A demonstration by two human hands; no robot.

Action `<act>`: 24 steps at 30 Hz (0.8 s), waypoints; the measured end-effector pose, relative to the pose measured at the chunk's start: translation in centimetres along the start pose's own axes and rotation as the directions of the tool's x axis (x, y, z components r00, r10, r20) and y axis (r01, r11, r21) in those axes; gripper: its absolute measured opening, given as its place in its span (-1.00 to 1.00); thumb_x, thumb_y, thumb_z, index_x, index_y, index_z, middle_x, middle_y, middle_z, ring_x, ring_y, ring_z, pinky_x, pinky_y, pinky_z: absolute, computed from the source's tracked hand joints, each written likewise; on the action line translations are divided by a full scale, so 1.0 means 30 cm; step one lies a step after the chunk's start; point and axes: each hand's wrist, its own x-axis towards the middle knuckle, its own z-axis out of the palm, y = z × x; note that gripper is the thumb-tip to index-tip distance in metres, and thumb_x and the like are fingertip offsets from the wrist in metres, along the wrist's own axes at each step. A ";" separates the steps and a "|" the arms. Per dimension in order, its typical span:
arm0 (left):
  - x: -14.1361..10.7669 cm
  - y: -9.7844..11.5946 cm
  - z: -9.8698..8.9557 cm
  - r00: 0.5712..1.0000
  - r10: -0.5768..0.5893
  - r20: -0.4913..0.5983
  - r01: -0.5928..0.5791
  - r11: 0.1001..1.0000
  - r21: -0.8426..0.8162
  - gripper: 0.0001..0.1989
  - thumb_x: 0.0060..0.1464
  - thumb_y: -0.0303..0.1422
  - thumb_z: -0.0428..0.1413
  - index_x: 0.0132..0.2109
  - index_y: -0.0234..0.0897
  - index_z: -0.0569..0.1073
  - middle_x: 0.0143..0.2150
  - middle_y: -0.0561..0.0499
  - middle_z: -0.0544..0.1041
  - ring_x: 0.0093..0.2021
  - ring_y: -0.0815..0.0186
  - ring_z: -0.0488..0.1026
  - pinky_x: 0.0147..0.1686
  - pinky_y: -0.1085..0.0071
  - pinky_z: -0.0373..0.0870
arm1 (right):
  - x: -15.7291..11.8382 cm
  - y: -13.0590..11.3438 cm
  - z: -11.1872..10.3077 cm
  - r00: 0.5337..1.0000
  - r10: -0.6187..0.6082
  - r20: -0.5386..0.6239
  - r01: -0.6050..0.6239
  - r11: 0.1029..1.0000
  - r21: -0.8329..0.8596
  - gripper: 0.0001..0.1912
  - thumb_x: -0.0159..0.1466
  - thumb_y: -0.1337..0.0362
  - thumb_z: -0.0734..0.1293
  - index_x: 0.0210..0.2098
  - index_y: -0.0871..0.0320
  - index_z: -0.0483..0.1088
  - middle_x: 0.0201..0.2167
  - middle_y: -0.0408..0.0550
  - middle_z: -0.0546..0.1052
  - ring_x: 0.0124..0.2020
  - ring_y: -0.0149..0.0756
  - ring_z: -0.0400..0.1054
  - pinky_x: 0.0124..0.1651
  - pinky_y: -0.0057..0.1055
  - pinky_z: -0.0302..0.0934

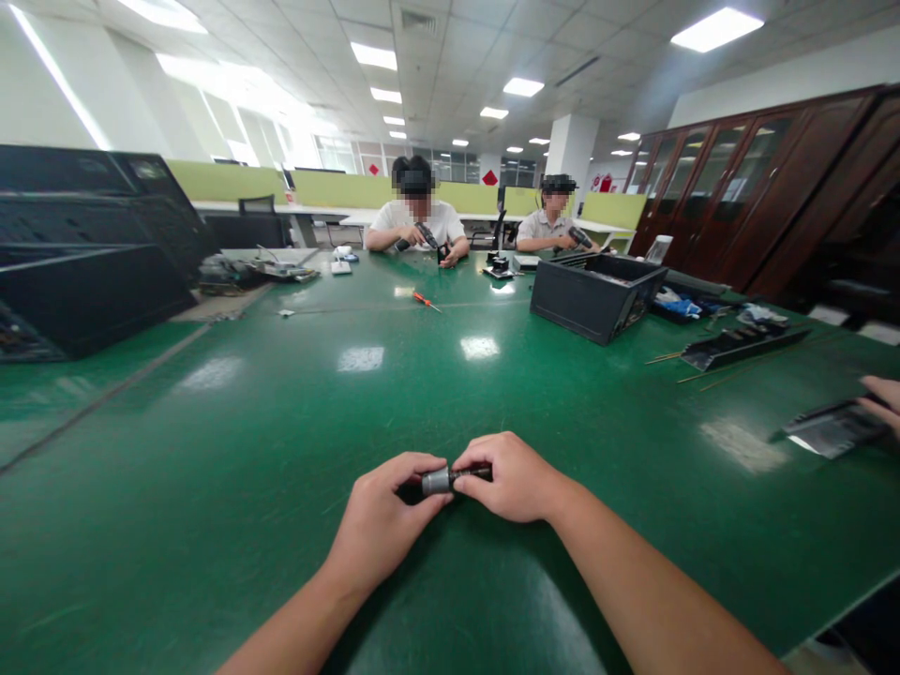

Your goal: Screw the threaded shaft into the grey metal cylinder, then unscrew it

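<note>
A small cylindrical part (437, 482), grey at its left end and dark towards the right, lies between my two hands just above the green table (337, 412). My left hand (386, 506) has its thumb and fingers closed round the grey end. The dark end is pinched by my right hand (507, 476), its thumb below and fingers above. Both sets of fingertips nearly touch near the middle of the part. What the part is cannot be made out.
Across the table lies an orange screwdriver (422, 299). A black case (591, 295) stands at back right, a dark one (98, 291) at left. A black tray (738, 347) is right. Two people sit opposite; another person's hand (882, 401) holds a panel.
</note>
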 end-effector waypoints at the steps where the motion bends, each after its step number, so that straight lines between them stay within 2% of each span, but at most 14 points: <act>1: 0.000 -0.001 0.000 1.000 -0.001 0.001 0.001 1.000 0.000 -0.77 -0.05 -0.32 0.27 -0.17 -0.14 0.60 -0.20 0.03 0.64 -0.20 0.22 0.57 -0.16 0.34 0.51 | 0.000 -0.001 -0.002 1.000 0.000 -0.001 0.000 1.000 -0.002 -0.86 0.23 0.30 0.39 -0.24 0.12 0.61 -0.37 -0.09 0.59 -0.35 -0.33 0.41 -0.25 -0.43 0.19; 24: 0.005 0.000 -0.003 0.999 -0.036 -0.002 0.036 0.999 0.004 -0.76 -0.07 -0.34 0.30 -0.17 -0.11 0.60 -0.21 0.09 0.64 -0.20 0.26 0.57 -0.15 0.37 0.47 | -0.003 -0.006 -0.018 1.000 -0.018 0.004 0.018 0.999 -0.042 -0.84 0.22 0.32 0.39 -0.24 0.16 0.61 -0.35 -0.08 0.60 -0.34 -0.35 0.42 -0.25 -0.45 0.18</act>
